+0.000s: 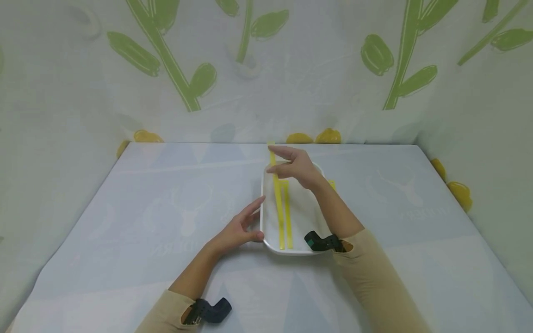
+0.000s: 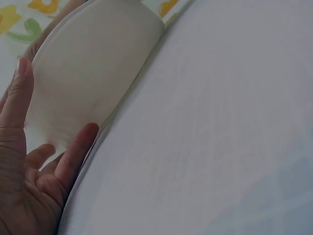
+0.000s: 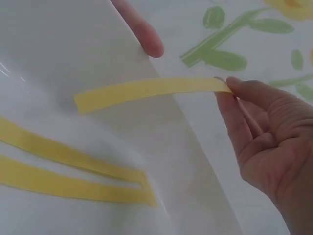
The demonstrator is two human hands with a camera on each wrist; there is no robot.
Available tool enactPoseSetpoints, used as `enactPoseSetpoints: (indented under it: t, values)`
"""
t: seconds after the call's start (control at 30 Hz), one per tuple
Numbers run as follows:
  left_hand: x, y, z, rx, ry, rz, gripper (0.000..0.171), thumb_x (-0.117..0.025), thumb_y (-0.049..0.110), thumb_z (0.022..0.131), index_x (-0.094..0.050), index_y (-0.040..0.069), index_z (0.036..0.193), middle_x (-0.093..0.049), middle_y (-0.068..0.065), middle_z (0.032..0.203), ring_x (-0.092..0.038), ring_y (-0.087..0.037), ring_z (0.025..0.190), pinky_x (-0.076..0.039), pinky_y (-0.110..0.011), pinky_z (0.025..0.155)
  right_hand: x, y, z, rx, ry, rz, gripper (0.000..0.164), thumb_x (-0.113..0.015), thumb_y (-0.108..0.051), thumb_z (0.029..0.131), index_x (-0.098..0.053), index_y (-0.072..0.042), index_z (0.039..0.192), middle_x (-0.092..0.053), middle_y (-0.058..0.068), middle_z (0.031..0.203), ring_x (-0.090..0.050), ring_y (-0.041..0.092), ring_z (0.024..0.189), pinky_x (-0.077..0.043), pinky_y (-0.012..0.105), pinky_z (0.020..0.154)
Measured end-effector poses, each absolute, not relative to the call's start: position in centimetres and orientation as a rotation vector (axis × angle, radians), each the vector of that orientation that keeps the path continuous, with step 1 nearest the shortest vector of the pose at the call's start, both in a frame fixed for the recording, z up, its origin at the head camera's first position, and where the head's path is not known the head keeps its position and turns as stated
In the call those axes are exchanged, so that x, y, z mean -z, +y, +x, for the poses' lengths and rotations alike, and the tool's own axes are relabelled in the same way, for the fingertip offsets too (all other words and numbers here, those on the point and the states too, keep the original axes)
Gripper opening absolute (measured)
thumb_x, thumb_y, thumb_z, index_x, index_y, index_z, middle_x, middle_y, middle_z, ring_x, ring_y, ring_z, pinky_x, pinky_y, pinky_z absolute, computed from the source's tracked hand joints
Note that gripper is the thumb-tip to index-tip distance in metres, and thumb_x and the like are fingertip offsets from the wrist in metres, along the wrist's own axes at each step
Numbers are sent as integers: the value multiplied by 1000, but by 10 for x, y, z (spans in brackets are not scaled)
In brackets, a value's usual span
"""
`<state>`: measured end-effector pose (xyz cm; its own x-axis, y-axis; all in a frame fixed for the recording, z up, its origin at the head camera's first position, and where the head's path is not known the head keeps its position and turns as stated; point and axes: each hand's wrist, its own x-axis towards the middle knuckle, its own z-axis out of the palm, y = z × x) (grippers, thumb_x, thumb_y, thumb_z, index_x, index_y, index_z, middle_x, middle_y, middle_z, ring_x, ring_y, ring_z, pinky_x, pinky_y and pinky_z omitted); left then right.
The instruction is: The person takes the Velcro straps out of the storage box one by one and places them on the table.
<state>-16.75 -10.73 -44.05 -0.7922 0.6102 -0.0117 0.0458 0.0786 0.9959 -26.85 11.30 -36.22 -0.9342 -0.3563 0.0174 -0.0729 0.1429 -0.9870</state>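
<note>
A white tray (image 1: 306,212) with rounded corners lies in front of the person. Two flat yellow strips (image 1: 288,217) run lengthwise in it and meet at one end in the right wrist view. Above the tray's far part, my right hand (image 1: 296,167) pinches another yellow strip (image 3: 146,90) between thumb and fingers; its other end hangs free over the tray. My left hand (image 1: 239,230) rests against the tray's left side, thumb and fingers spread along the outer wall. In the left wrist view, that wall (image 2: 98,68) fills the space beyond the fingertips.
The tray stands on a pale, patterned table cover (image 1: 158,199). Another yellow bit (image 1: 331,184) shows at the tray's right rim, partly hidden by the right forearm. Behind the table rises a white sheet (image 1: 316,83) printed with green leaves and yellow shapes.
</note>
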Motion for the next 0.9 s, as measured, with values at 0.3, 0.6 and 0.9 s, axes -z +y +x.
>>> enactPoseSetpoints:
  t: [0.3,0.6,0.9]
  values:
    - [443,-107,-169,-1786,1910,630,97,-80,31,73,-22,26,151,-13,5,159,-20,-31,143,-45,-40,99,343,122,-258,1874,2105,-539,80,-71,0,80,-33,-20,148,-26,-5,155,-65,25,105,-51,36,91]
    - [443,-107,-167,-1837,1898,663,110,-79,48,64,-21,15,151,-16,-7,158,-22,-38,141,-47,-38,96,327,134,-251,1941,2099,-548,89,-69,6,79,-22,-17,151,-16,-2,158,-70,18,89,-54,29,84]
    - [444,-104,-166,-1864,1943,689,113,-78,53,59,-25,11,150,-22,-11,156,-25,-38,140,-30,-49,108,323,157,-250,1943,2194,-572,89,-72,3,79,-25,-21,150,-20,-5,157,-70,24,87,-55,30,81]
